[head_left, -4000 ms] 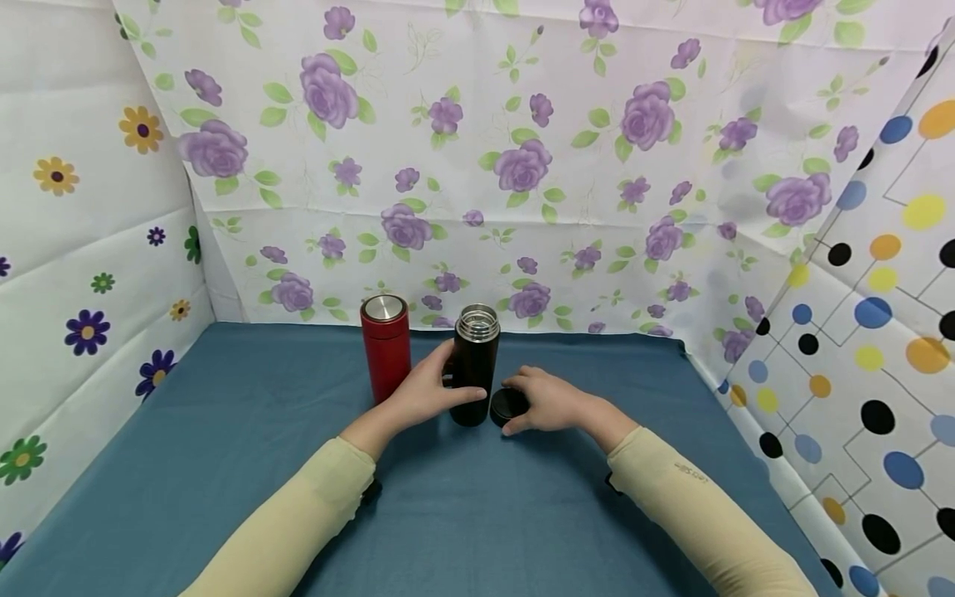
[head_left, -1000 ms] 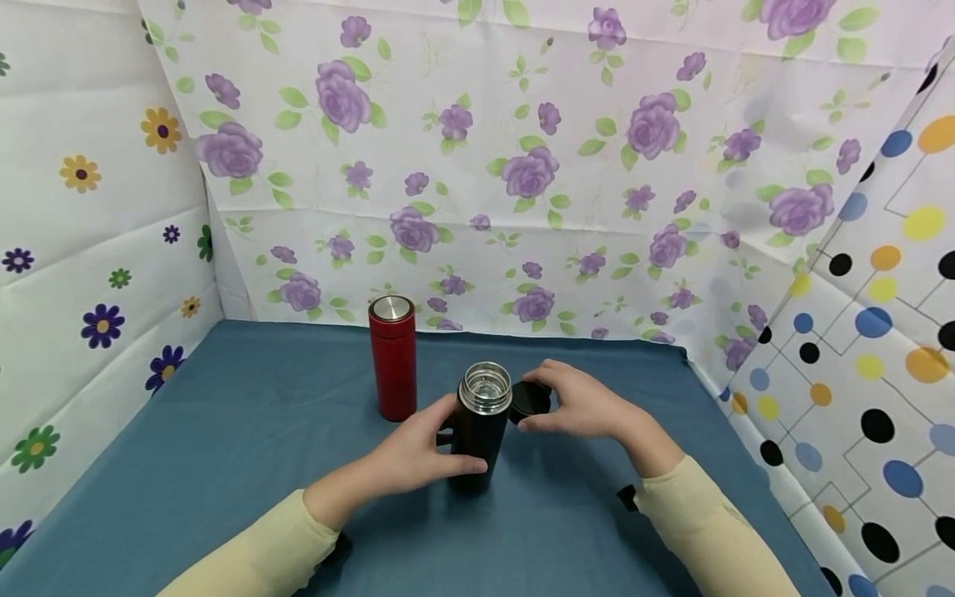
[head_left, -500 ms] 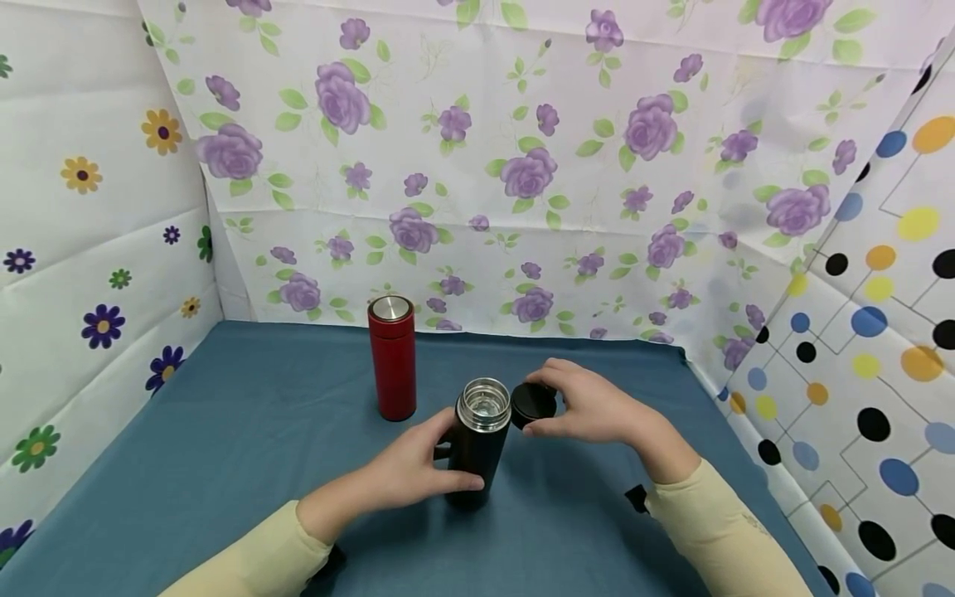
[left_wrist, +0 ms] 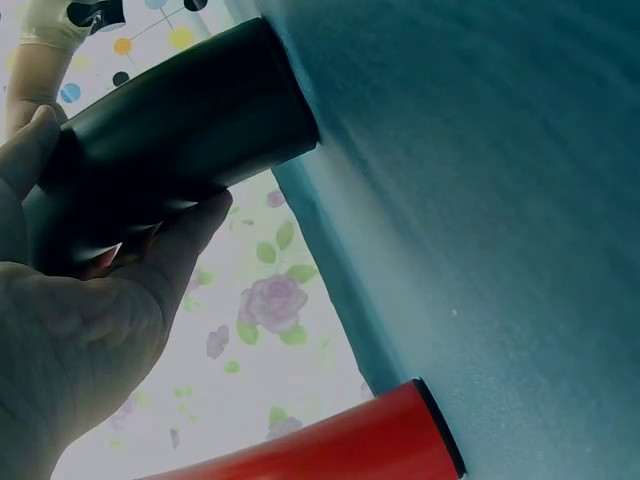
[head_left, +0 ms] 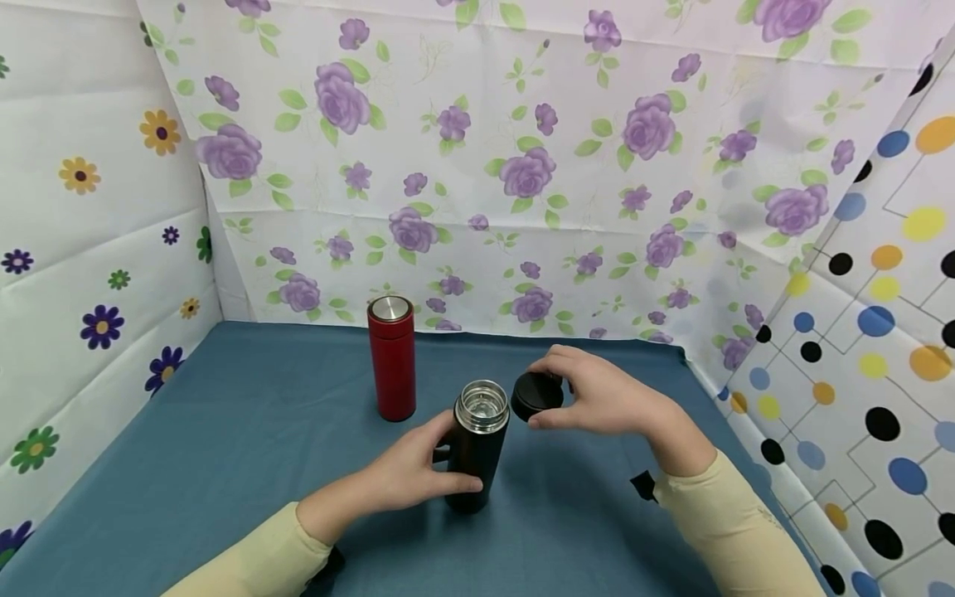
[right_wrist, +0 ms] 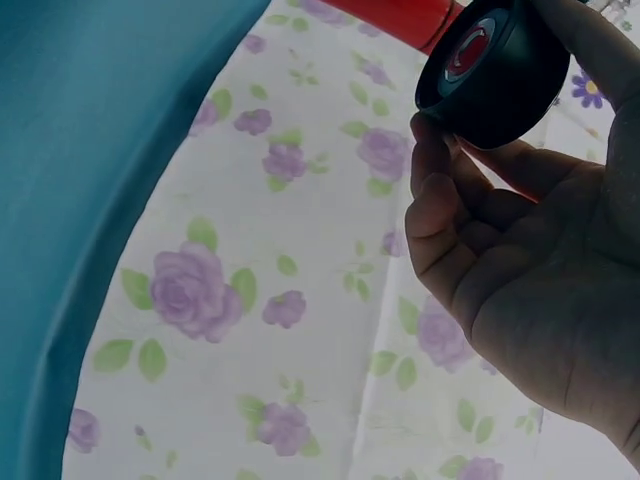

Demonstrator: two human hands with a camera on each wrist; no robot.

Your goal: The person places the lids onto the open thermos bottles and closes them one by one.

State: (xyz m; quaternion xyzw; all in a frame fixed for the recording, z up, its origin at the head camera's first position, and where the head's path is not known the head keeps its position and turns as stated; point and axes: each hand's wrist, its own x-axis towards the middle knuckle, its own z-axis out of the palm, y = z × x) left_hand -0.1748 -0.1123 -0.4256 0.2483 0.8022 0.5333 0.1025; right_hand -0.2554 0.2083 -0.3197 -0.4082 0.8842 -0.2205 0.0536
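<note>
My left hand [head_left: 406, 468] grips a black thermos bottle [head_left: 477, 456] around its body, thumb on the near side. Its steel mouth [head_left: 482, 406] is uncovered and faces up. In the left wrist view the base of the thermos bottle [left_wrist: 200, 110] is at the cloth; I cannot tell whether it touches. To the right, my right hand [head_left: 600, 394] pinches the round black lid [head_left: 537, 394] by its edge, above the table beside the bottle's mouth. The right wrist view shows the hollow underside of the lid [right_wrist: 505, 70], apart from the bottle.
A red thermos bottle [head_left: 393, 365] with a steel-topped lid stands upright behind and left of the black one. Blue cloth [head_left: 283, 414] covers the table. Patterned sheets hang as walls: purple flowers [head_left: 525, 174] at the back, coloured dots [head_left: 873, 319] on the right.
Since four seconds ago, the left hand has brought the black thermos bottle nearer, and the right hand has lifted the lid off the table. Lately the lid has shifted slightly right. The red bottle stays put.
</note>
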